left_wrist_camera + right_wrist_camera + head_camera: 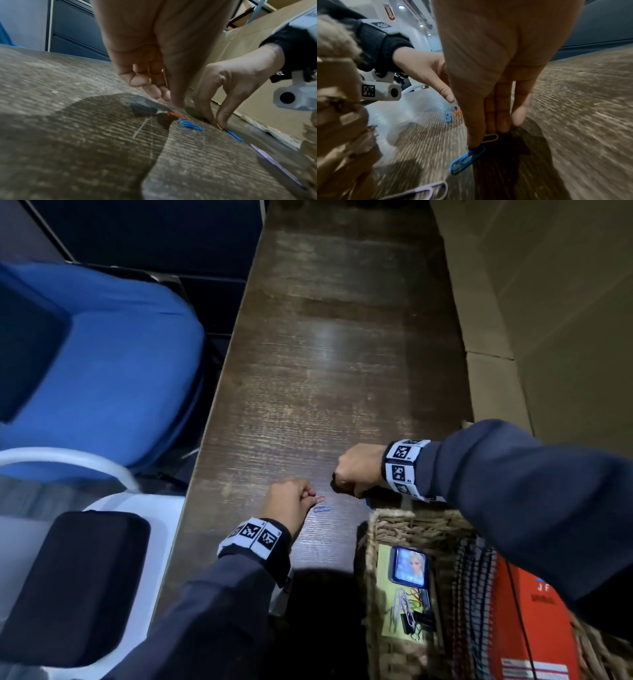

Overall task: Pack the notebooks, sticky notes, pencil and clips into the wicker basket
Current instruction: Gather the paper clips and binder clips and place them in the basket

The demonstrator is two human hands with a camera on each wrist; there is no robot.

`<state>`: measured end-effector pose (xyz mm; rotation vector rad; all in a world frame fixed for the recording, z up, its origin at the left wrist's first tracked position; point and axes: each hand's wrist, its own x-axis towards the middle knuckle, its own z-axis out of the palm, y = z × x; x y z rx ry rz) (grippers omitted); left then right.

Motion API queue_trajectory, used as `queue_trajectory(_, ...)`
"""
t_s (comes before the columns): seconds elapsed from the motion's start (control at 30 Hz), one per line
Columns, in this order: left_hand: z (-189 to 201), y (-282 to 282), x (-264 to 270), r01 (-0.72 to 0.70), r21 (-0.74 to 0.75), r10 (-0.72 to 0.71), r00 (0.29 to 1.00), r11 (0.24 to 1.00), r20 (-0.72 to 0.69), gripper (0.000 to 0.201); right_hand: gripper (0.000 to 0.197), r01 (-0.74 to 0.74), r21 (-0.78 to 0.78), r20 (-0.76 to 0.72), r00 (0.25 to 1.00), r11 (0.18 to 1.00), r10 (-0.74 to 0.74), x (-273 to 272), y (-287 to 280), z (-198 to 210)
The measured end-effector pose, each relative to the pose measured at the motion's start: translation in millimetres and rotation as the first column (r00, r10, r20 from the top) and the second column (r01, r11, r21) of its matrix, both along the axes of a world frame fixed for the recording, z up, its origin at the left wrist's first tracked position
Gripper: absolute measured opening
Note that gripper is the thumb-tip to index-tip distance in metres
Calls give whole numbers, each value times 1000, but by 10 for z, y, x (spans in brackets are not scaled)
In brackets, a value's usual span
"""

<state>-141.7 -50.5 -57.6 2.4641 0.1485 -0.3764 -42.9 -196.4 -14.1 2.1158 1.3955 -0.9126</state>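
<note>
On the dark wooden table (pixel 325 371), my left hand (pixel 313 498) hovers with thumb (pixel 178 100) pointing down just above an orange paper clip (pixel 176 116); its other fingers are curled and I see nothing in them. A blue clip (pixel 189 125) lies beside it. My right hand (pixel 342 489) pinches a yellow clip (pixel 489 138) against the tabletop, next to another blue clip (pixel 467 159). A purple clip (pixel 419 192) lies nearer the wicker basket (pixel 394 517). The basket holds a red notebook (pixel 534 628), spiral notebooks (pixel 472 594), a small picture pad (pixel 409 568) and black binder clips (pixel 414 621).
A blue chair (pixel 102 364) and a white chair with a black armrest (pixel 75 587) stand along the table's left edge. Cardboard boxes (pixel 548 320) line the right side. The far stretch of the table is bare wood.
</note>
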Motion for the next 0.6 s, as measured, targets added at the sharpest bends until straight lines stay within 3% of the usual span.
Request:
queue_trajectory(0.37,-88,-122,110,89,64,-86,995,994,-52,12,13,116,-69,-16,993,991,-117,16,34,51)
queue_trajectory(0.5,-65,-172,101,96,121,-91,995,988,-50,10,9,309,163,9,949,937,-314,76,-9,524)
queue_trajectory(0.6,-82,-218,102,141,167,-133,989,976,-57,17,7,415,429,-27,893,802,-448,-17,-181,989)
